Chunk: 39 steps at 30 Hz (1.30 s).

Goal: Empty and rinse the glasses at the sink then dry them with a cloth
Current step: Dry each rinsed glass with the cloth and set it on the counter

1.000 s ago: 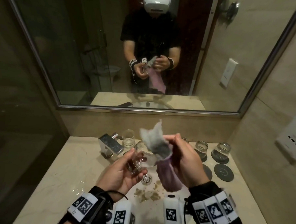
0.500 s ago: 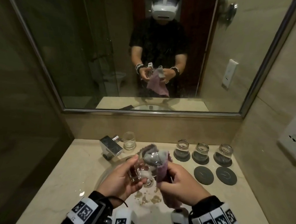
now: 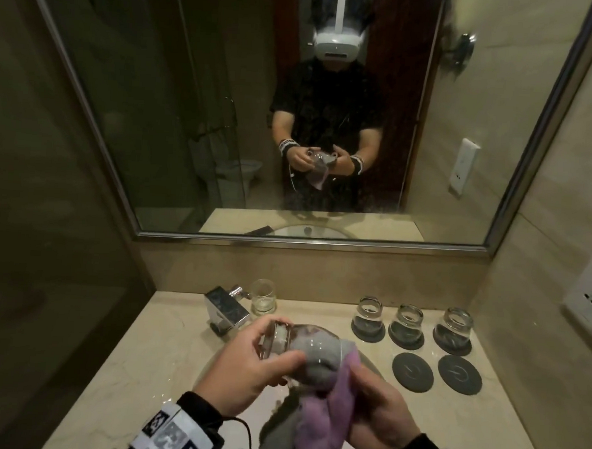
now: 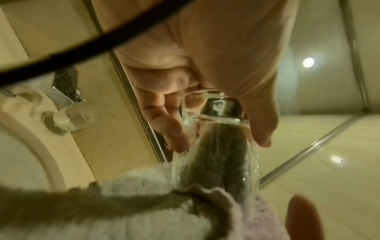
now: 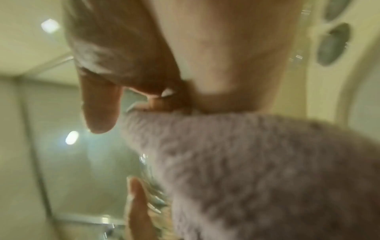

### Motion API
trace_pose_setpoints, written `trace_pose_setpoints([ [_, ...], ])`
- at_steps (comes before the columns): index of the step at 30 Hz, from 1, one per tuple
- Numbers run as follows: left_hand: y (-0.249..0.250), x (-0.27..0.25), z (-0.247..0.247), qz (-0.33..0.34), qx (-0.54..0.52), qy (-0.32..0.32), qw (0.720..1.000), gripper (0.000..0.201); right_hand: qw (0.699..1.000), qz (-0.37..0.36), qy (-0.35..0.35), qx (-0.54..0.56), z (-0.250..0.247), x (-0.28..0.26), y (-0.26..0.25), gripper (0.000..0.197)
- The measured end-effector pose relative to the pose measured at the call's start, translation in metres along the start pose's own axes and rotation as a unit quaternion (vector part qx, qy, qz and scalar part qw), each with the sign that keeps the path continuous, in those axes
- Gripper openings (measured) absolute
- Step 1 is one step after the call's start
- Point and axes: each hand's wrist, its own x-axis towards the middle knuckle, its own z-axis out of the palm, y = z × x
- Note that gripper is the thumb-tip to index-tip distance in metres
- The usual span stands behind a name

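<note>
My left hand grips a clear glass on its side over the sink, thumb and fingers round its base end. A grey and lilac cloth is stuffed into the glass's mouth and hangs down from it. My right hand holds the cloth just outside the rim. In the left wrist view the grey cloth fills the inside of the glass. The right wrist view is blurred, showing the lilac cloth against my fingers.
Three glasses stand upside down on dark coasters at the back right; two bare coasters lie in front. One upright glass stands beside the chrome tap. A mirror fills the wall behind. The sink lies below my hands.
The cloth, held up loose beside the glass a second ago, has been pushed into the glass. The glass has turned onto its side and both hands have dropped lower.
</note>
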Motion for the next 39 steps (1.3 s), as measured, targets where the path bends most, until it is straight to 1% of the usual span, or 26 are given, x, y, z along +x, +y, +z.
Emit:
trace_pose_setpoints([
  [2, 0.002, 0.003, -0.002, -0.022, -0.025, -0.006, 0.999, 0.058, 0.998, 0.027, 0.004, 0.050, 0.004, 0.000, -0.009, 0.060],
  [4, 0.000, 0.006, -0.003, -0.052, -0.059, -0.006, 0.997, 0.058, 0.997, 0.066, 0.020, 0.025, 0.003, 0.002, -0.010, 0.063],
  [5, -0.001, 0.007, -0.003, -0.065, -0.072, -0.005, 0.995, 0.057, 0.997, 0.073, 0.019, -0.008, 0.001, 0.002, -0.011, 0.059],
  [7, -0.004, 0.007, 0.000, -0.087, -0.093, -0.005, 0.992, 0.044, 0.987, 0.078, 0.035, -0.133, -0.003, 0.003, -0.013, 0.058],
  [9, -0.006, 0.009, 0.003, -0.107, -0.112, 0.000, 0.988, 0.031, 0.960, 0.057, 0.036, -0.271, -0.004, 0.008, -0.013, 0.063],
  [11, -0.007, 0.011, 0.009, -0.121, -0.137, 0.018, 0.983, 0.040, 0.936, 0.033, 0.032, -0.348, -0.002, 0.013, -0.010, 0.063],
  [13, -0.008, 0.011, 0.014, -0.133, -0.156, 0.034, 0.978, 0.052, 0.919, 0.008, 0.057, -0.391, 0.001, 0.014, -0.007, 0.049],
  [16, -0.010, 0.009, 0.014, -0.129, -0.166, 0.022, 0.977, 0.044, 0.923, -0.006, 0.080, -0.376, 0.001, 0.012, -0.006, 0.036],
  [18, -0.011, 0.006, 0.011, -0.088, -0.142, 0.018, 0.986, 0.039, 0.938, -0.021, 0.104, -0.329, -0.006, 0.012, -0.004, 0.032],
  [19, -0.011, 0.006, 0.009, -0.058, -0.102, 0.016, 0.993, 0.040, 0.952, -0.022, 0.124, -0.279, -0.007, 0.012, -0.003, 0.037],
  [20, -0.010, 0.004, 0.008, -0.031, -0.058, 0.018, 0.998, 0.041, 0.963, -0.015, 0.143, -0.230, -0.011, 0.012, -0.002, 0.047],
  [21, -0.009, 0.003, 0.006, -0.014, -0.028, 0.018, 0.999, 0.044, 0.968, -0.014, 0.153, -0.198, -0.012, 0.012, -0.002, 0.054],
  [22, -0.009, 0.003, 0.004, -0.010, -0.015, 0.015, 1.000, 0.048, 0.968, -0.018, 0.157, -0.194, -0.013, 0.012, -0.003, 0.052],
  [23, -0.010, 0.004, 0.002, -0.017, -0.025, 0.001, 1.000, 0.053, 0.965, -0.024, 0.150, -0.214, -0.012, 0.013, -0.005, 0.044],
  [24, -0.011, 0.005, 0.001, -0.044, -0.055, -0.015, 0.997, 0.054, 0.957, -0.030, 0.141, -0.253, -0.013, 0.014, -0.007, 0.036],
  [26, -0.013, 0.009, 0.000, -0.109, -0.143, -0.013, 0.984, 0.044, 0.932, -0.020, 0.142, -0.334, -0.010, 0.017, -0.007, 0.025],
  [27, -0.015, 0.011, -0.001, -0.116, -0.158, 0.002, 0.981, 0.037, 0.928, -0.016, 0.153, -0.339, -0.011, 0.018, -0.006, 0.023],
  [28, -0.014, 0.011, -0.001, -0.101, -0.134, 0.014, 0.986, 0.032, 0.930, -0.012, 0.166, -0.328, -0.011, 0.019, -0.003, 0.024],
  [29, -0.014, 0.010, -0.002, -0.066, -0.091, 0.016, 0.994, 0.030, 0.930, -0.011, 0.176, -0.323, -0.009, 0.020, 0.001, 0.026],
  [31, -0.013, 0.008, -0.007, 0.004, 0.001, -0.007, 1.000, 0.037, 0.946, -0.018, 0.198, -0.256, -0.008, 0.022, 0.008, 0.031],
  [32, -0.014, 0.008, -0.012, 0.018, 0.028, -0.020, 0.999, 0.044, 0.955, -0.026, 0.206, -0.210, -0.009, 0.022, 0.011, 0.035],
  [34, -0.015, 0.010, -0.019, 0.009, 0.049, -0.022, 0.999, 0.055, 0.959, -0.041, 0.195, -0.203, -0.007, 0.022, 0.008, 0.040],
  [36, -0.011, 0.012, -0.018, -0.054, -0.016, 0.011, 0.998, 0.055, 0.937, -0.043, 0.166, -0.305, -0.002, 0.022, 0.002, 0.032],
  [37, -0.009, 0.012, -0.018, -0.080, -0.045, 0.016, 0.996, 0.051, 0.929, -0.028, 0.165, -0.330, -0.002, 0.022, 0.000, 0.027],
  [38, -0.008, 0.011, -0.018, -0.083, -0.053, 0.014, 0.995, 0.044, 0.926, -0.023, 0.167, -0.339, -0.002, 0.022, -0.001, 0.026],
  [39, -0.007, 0.009, -0.017, -0.066, -0.029, 0.011, 0.997, 0.034, 0.926, -0.021, 0.172, -0.334, -0.002, 0.021, -0.001, 0.028],
])
